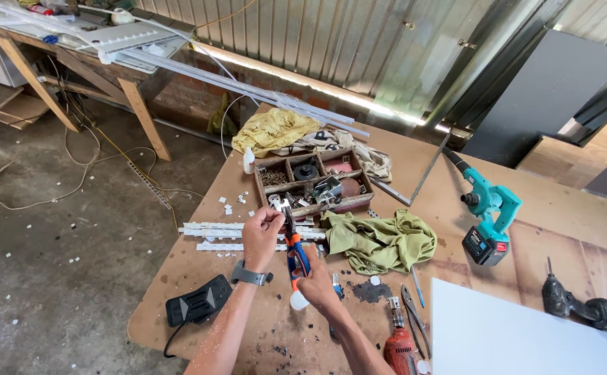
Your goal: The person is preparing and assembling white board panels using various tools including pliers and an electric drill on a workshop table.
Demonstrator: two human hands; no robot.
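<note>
— What is the person busy with at the plywood table (199, 257)?

— The right hand (317, 285) is wrapped around the orange-and-blue handles of a pair of pliers (293, 246), squeezing them together. The nose of the pliers points up and away, meeting the left hand (262, 232), whose fingertips are pinched shut on something small. The piece itself is too small to make out.

— So where does the work stand?

— By the look of it, mid-way through a repeated job. Small white bits (232, 203) lie scattered near the table edge, and a few more dot the concrete floor (53, 278). Several white slotted strips (248, 232) lie side by side just beyond the hands, under the left one. Whether those strips are finished or waiting cannot be told from here.

— Anything else in the right hand?

— A small white round piece (298, 300) shows at the heel of that hand; whether it is held or only lying beneath cannot be told.

— And around them?

— A wooden compartment box (312, 182) of screws and fittings sits behind the strips, a green rag (380, 239) to its right, a teal blower (487, 208) further right, and a red drill (399, 344) near the right forearm. A black pedal (198, 302) rests by the left wrist. None of these is being touched; judging by that, the pliers work is the only step in hand.
</note>
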